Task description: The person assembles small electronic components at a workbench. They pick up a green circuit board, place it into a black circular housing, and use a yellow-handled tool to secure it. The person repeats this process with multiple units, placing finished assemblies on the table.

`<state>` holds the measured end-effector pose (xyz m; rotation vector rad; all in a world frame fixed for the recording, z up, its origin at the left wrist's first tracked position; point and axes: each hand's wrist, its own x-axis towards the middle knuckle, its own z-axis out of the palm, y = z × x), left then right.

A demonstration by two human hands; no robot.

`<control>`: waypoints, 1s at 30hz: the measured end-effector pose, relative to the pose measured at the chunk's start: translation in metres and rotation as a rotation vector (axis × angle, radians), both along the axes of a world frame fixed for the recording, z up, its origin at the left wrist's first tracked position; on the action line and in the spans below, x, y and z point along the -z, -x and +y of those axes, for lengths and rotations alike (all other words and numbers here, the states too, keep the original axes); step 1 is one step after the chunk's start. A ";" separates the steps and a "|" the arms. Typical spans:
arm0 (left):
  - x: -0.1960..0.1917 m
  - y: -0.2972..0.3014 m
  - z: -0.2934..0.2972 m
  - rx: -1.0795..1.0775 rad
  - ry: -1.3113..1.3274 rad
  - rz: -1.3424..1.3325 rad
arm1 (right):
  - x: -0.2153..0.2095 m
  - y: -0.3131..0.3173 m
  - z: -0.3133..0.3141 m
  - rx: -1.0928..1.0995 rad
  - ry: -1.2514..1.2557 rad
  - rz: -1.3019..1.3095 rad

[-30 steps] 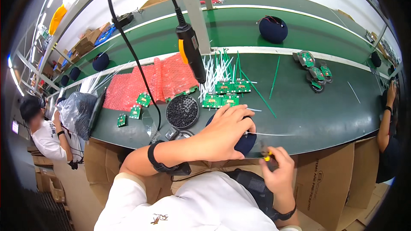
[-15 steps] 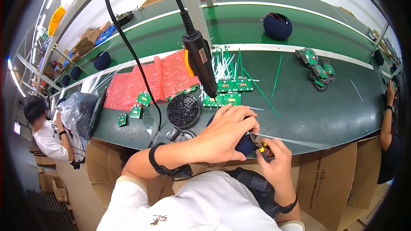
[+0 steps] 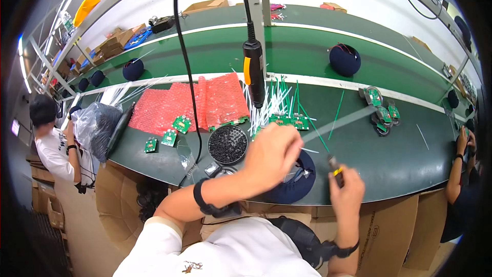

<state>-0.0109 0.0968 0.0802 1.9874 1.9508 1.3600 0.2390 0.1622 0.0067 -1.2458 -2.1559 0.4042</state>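
In front of me at the table edge rests a dark blue, rounded fabric-covered piece (image 3: 306, 184) with an opening on its upper side. My left hand (image 3: 273, 155), blurred by motion, is above its left part. The fingers are pinched on a white cable tie (image 3: 338, 124), which streaks out to the right. To the right of the blue piece, my right hand (image 3: 348, 187) grips small cutting pliers (image 3: 335, 168) with yellow and black handles, jaws pointing away from me. The pliers do not touch the blue piece.
A black electric screwdriver (image 3: 253, 74) hangs over white and green cable ties (image 3: 277, 97). Nearby are a tub of black screws (image 3: 227, 144), red bubble wrap (image 3: 169, 106) and green circuit boards (image 3: 182, 123). Round boards (image 3: 382, 115) lie right. Co-workers sit at both sides.
My left hand has lifted off the blue piece, uncovering its opening, and the cable tie swings up with it. The pliers have moved right, away from the piece. The view has shifted.
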 end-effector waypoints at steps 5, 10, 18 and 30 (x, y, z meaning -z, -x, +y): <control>0.018 0.053 0.030 -0.315 0.349 0.267 | -0.023 0.004 0.043 -0.060 -0.281 -0.128; 0.035 0.078 0.044 -0.421 0.473 0.378 | -0.046 0.033 -0.016 -0.611 0.050 0.070; 0.004 0.078 -0.012 -0.402 0.396 0.298 | -0.061 0.055 0.026 -0.401 0.128 0.199; 0.051 0.039 -0.169 0.233 0.539 -0.365 | -0.021 0.263 0.347 -0.181 -0.271 0.170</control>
